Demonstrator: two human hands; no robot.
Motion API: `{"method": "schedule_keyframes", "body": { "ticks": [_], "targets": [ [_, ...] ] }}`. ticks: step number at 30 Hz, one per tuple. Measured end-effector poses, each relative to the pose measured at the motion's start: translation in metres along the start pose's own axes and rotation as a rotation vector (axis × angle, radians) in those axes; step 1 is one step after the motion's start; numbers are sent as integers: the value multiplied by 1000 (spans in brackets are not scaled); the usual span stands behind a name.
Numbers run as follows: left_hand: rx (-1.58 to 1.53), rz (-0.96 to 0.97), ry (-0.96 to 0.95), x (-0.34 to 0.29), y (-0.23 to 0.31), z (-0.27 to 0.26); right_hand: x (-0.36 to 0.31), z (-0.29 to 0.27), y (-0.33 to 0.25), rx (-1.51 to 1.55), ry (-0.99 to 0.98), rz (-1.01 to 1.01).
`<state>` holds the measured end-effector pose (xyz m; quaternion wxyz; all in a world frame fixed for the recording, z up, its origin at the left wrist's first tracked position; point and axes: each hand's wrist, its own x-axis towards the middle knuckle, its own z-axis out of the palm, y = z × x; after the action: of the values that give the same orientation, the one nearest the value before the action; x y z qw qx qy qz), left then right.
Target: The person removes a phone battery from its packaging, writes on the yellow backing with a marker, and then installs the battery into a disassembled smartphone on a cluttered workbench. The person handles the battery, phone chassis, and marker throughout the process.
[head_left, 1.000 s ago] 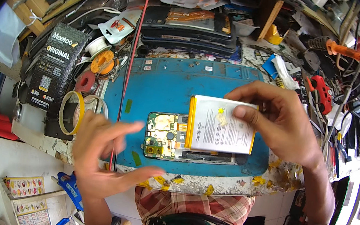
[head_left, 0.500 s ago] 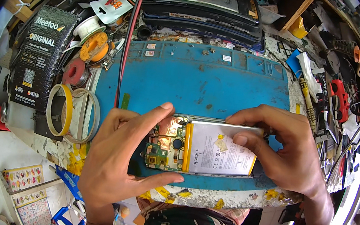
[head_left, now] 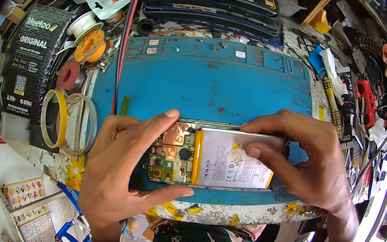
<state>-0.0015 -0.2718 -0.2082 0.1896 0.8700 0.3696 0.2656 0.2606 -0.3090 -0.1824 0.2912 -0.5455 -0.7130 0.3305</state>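
Observation:
An opened smartphone [head_left: 181,169] lies sideways over the blue mat, its inside facing up. A green circuit board with copper-coloured shielding [head_left: 174,133] fills its left end. A silver-grey battery [head_left: 226,168] with yellow strips along its ends takes up the rest. My left hand [head_left: 118,170] spans the board end, forefinger at the far edge and thumb at the near edge. With my right hand [head_left: 307,163] I grip the far edge by the fingertips, the thumb resting on the battery. The lower fingers of both hands are partly hidden.
Behind the blue mat [head_left: 174,83] is a stack of phone screens or frames [head_left: 208,20]. On the left are a black padded packet [head_left: 32,62], spools [head_left: 90,46] and tape rolls [head_left: 56,118]. A red-and-black cable [head_left: 127,36] crosses the mat's left side. Tools, including red pliers [head_left: 366,104], crowd the right.
The bench and most things on it appear slightly farther left, as the view has shifted. Both hands keep nearly the same hold on the phone.

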Motion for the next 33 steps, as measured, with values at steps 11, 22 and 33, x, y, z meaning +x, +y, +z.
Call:
{"method": "schedule_keyframes", "body": {
  "ticks": [11,22,33],
  "targets": [
    [-15,-12,-17,3,4,-3,1,3,6,-172,59,-143],
    [-31,81,-54,4,-2,-7,3,5,1,-242,80,-112],
    [20,15,-69,3,3,-5,2,6,-2,-279,90,-106]
  ]
}}
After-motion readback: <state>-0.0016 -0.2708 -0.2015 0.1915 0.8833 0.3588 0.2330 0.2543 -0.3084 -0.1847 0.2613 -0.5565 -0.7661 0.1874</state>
